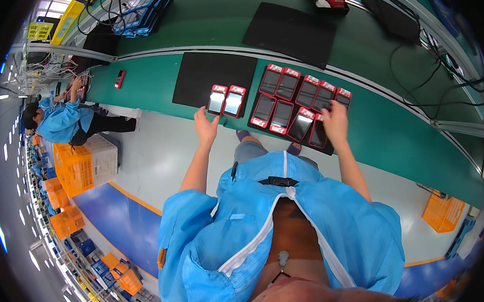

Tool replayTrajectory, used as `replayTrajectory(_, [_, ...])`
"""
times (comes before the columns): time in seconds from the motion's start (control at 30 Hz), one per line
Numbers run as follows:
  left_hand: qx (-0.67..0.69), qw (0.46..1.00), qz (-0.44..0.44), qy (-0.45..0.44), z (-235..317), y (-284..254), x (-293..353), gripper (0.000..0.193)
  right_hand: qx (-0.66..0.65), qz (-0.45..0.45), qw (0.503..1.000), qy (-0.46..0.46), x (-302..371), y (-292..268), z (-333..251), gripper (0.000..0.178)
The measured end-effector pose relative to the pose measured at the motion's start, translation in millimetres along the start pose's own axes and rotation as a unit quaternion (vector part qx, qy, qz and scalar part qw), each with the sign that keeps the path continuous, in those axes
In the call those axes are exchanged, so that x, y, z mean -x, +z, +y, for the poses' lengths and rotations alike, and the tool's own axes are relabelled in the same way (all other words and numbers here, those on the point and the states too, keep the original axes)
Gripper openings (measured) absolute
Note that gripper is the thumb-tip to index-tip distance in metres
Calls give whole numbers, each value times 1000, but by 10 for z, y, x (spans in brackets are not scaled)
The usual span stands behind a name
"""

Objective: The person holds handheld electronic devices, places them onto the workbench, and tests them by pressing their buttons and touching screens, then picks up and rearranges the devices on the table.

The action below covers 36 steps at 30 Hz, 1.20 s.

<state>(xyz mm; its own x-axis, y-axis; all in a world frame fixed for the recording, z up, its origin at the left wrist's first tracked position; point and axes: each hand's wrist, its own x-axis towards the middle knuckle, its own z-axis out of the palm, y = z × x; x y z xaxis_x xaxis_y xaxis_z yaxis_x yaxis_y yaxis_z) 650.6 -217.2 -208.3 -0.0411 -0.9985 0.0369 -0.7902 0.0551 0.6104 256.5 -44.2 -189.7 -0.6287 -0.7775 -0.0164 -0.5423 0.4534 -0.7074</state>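
Note:
My left hand (205,128) is by the table's near edge, just below two red-framed handheld devices with lit screens. Its fingers are apart and hold nothing. The left lit device (217,100) is closest to it, and the right lit device (233,102) lies alongside. Several similar devices with dark screens lie in two rows on a black mat to the right. At the right end of those rows, my right hand (336,123) has its fingers curled at the top edge of a dark red-framed device (318,136) in the near row. The fingers partly cover it and its neighbours.
A black mat (196,75) lies left of the devices on the green table (152,83); another black mat (286,33) is on the shelf behind. Cables (438,68) hang at the right. A co-worker in blue (65,122) works at the left, near orange crates (74,167).

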Motion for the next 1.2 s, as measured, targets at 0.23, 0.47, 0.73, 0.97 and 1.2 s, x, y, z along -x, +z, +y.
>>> replayTrajectory(0.23, [-145,967,-133,159,-220,42,-515,81,-81,-242,961,-111,493,1196,-1359,59])
replayTrajectory(0.47, [-61,970,-173,158,-377,-100,-813,66,95,-145,983,65,659,2179,-1880,83])
replayTrajectory(0.73, [396,861,-283,-151,-1505,-1205,-1025,45,214,-16,955,202,504,2621,-2366,88])
replayTrajectory(0.97, [473,847,-105,-219,-2644,-2767,-1031,48,47,-16,982,183,383,2908,-2230,87])
replayTrajectory(1.2, [416,855,138,-277,-3609,-3798,-1673,50,-83,-262,957,-98,39,4664,-4714,87])
